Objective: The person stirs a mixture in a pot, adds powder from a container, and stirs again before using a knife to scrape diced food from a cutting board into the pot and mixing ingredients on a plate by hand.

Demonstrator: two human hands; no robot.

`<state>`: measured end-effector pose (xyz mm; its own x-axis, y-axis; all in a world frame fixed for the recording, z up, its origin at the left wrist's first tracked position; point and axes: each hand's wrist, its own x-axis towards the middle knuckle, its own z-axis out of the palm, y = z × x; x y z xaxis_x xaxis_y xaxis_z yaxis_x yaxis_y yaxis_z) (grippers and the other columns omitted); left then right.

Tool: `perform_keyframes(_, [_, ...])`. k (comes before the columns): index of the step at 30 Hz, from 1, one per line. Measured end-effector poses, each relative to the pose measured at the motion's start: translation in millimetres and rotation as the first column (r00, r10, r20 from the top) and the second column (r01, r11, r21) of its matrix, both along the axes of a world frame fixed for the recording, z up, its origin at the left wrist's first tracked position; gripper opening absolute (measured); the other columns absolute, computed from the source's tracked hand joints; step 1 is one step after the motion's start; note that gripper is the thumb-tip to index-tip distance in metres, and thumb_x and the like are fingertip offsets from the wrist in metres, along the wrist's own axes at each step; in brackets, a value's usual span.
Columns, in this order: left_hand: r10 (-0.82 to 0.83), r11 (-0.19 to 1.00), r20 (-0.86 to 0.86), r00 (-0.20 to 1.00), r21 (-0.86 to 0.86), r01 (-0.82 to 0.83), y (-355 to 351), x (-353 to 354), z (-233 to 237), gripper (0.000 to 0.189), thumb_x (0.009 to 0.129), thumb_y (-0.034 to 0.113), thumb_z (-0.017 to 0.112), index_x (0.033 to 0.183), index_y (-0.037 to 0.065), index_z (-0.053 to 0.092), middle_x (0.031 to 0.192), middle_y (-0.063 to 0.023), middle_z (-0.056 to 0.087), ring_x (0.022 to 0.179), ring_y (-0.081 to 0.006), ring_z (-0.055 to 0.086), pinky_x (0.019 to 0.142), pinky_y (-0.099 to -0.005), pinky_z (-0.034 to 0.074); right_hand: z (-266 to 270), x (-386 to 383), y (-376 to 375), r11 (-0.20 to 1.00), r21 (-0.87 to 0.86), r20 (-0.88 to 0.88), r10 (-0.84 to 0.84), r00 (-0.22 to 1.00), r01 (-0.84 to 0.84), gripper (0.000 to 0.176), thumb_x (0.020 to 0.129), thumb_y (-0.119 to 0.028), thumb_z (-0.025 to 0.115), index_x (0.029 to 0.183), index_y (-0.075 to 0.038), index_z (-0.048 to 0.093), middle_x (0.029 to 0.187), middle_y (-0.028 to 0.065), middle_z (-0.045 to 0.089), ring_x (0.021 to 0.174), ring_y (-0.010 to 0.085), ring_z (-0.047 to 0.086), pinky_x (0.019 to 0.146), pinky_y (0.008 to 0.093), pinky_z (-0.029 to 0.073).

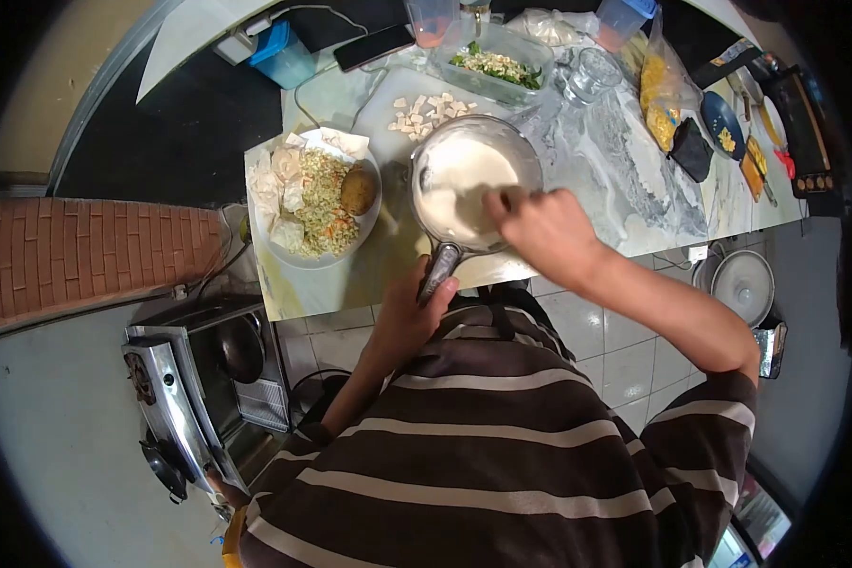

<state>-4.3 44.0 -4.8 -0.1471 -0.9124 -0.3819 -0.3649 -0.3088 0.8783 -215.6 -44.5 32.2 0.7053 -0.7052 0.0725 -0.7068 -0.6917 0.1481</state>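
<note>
— Since the marble counter (369, 275) took up the most room, what stood beside it?
— A steel gas stove (199, 379) sat lower down at the left, well apart from both hands.

— And on the counter itself?
— A metal pan (528, 151) stood at the near edge, about half full of white batter (459, 185). Just left of it was a plate (324, 265) heaped with chopped vegetables and pale torn pieces. Behind the pan lay a white cutting board (388, 99), and beyond that a clear container (541, 59) of greens.

— What were the hands doing?
— The right hand (544, 232) was over the pan, its fingers (498, 203) bent down into the batter. I could not tell whether they pinched anything. The left hand (412, 308) was wrapped tight around the pan's handle (440, 265), which jutted over the counter's edge toward the person.

— Anything smaller?
— A brown potato (358, 189) rested on the plate's right side, and small white cubes (431, 112) were scattered on the board.
</note>
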Motion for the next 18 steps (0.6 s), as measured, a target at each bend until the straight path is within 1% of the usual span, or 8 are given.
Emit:
perform_keyframes(1, [0.002,1.000,0.000,1.000,0.007,-0.002,1.9,3.3,-5.4,0.023,0.095,0.021,0.063,0.096,0.000,0.055,0.065,-0.0116,0.055,0.059,-0.0170,0.051,0.057,-0.0371,0.042,4.8,-3.4,6.6,0.999,0.038,-0.027,0.035,0.999,-0.034,0.031,0.080,-0.006,0.060,0.111,-0.005,0.058,0.081,0.0096,0.065,0.060,0.0243,0.069,0.050,0.0360,0.055])
perform_keyframes(4, [-0.002,0.995,0.014,1.000,-0.096,0.003,8.5,11.9,-15.9,0.024,0.094,0.022,0.065,0.097,0.000,0.056,0.065,-0.0097,0.056,0.058,-0.0161,0.053,0.056,-0.0360,0.041,23.9,-21.7,-9.5,0.996,0.021,0.052,-0.083,0.995,0.082,0.032,0.080,-0.007,0.060,0.113,-0.005,0.059,0.080,0.0092,0.065,0.059,0.0234,0.069,0.049,0.0362,0.054])
perform_keyframes(6, [-0.025,1.000,-0.061,0.998,0.013,0.026,9.0,8.7,-3.4,0.025,0.094,0.023,0.066,0.097,0.000,0.057,0.065,-0.0075,0.058,0.057,-0.0138,0.052,0.054,-0.0349,0.040,17.6,-22.7,-18.1,0.989,-0.019,0.034,-0.143,0.989,0.144,0.032,0.081,-0.009,0.060,0.113,-0.007,0.060,0.079,0.0068,0.063,0.058,0.0211,0.067,0.048,0.0354,0.052])
perform_keyframes(9, [0.042,0.998,-0.150,0.988,-0.034,-0.048,10.5,7.3,-10.1,0.025,0.093,0.023,0.067,0.097,0.000,0.057,0.065,-0.0060,0.056,0.057,-0.0118,0.051,0.054,-0.0335,0.041,8.8,-11.8,-1.8,0.988,-0.111,-0.063,0.097,0.993,-0.104,0.029,0.084,-0.013,0.061,0.112,-0.008,0.061,0.077,0.0035,0.061,0.057,0.0172,0.065,0.047,0.0318,0.051])
perform_keyframes(10, [0.041,0.999,-0.147,0.988,-0.029,-0.046,11.4,10.2,-10.5,0.025,0.093,0.023,0.067,0.097,0.000,0.057,0.065,-0.0060,0.056,0.057,-0.0118,0.051,0.054,-0.0335,0.041,11.0,-15.3,-0.1,0.989,-0.106,-0.060,0.096,0.994,-0.102,0.029,0.084,-0.013,0.061,0.112,-0.008,0.061,0.077,0.0035,0.061,0.057,0.0172,0.065,0.047,0.0318,0.051])
perform_keyframes(12, [-0.055,0.996,0.005,0.998,-0.071,0.056,10.3,19.2,-10.6,0.027,0.092,0.023,0.068,0.104,0.000,0.059,0.065,-0.0043,0.056,0.058,-0.0105,0.052,0.055,-0.0317,0.042,28.3,-25.7,-4.6,0.974,-0.108,0.007,0.201,0.980,-0.199,0.031,0.082,-0.013,0.063,0.112,-0.006,0.062,0.077,0.0041,0.061,0.057,0.0175,0.065,0.048,0.0313,0.051])
perform_keyframes(16, [-0.117,0.991,-0.075,0.990,-0.075,0.112,14.6,22.1,-12.8,0.028,0.094,0.021,0.067,0.111,0.001,0.060,0.066,-0.0015,0.055,0.058,-0.0095,0.052,0.055,-0.0290,0.043,40.7,-21.1,-26.0,0.980,-0.170,-0.016,0.106,0.994,-0.107,0.019,0.079,-0.011,0.063,0.097,-0.005,0.060,0.076,0.0056,0.060,0.057,0.0179,0.065,0.048,0.0318,0.051])
perform_keyframes(18, [-0.062,0.998,-0.221,0.973,0.016,0.067,15.1,20.8,-3.1,0.027,0.095,0.019,0.067,0.114,0.002,0.060,0.067,0.0012,0.055,0.057,-0.0072,0.050,0.052,-0.0261,0.043,28.8,-13.8,-4.0,0.969,-0.156,-0.002,0.194,0.981,-0.192,0.015,0.075,-0.011,0.063,0.085,-0.001,0.060,0.072,0.0106,0.065,0.056,0.0206,0.067,0.047,0.0310,0.052])
